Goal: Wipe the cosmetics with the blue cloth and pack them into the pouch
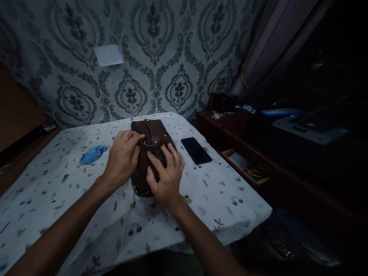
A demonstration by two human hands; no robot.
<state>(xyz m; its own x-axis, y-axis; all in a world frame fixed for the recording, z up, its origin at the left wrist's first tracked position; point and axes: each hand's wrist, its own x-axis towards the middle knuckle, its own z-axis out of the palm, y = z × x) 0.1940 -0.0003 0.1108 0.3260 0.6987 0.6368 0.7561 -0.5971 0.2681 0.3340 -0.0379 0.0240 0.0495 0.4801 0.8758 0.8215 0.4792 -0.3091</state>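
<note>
A dark brown leather handbag [142, 174] with gold-coloured metal fittings lies on the table. My left hand [122, 155] is at its left side, thumb and index finger pinched together on the bag beside a metal fitting at one end of the curved handle. My right hand [168, 172] rests on the bag's near right part with its fingers spread and pressed lightly on the leather. Exactly what the left fingertips grip is partly hidden by the hand.
A patterned white cloth covers the table [224, 195]. To the left lies a crumpled blue cloth [92, 154]; to the right, a black phone [196, 150]. Beyond the right edge, an open drawer [247, 168] juts from a dark red cabinet. A patterned wall [155, 82] stands behind.
</note>
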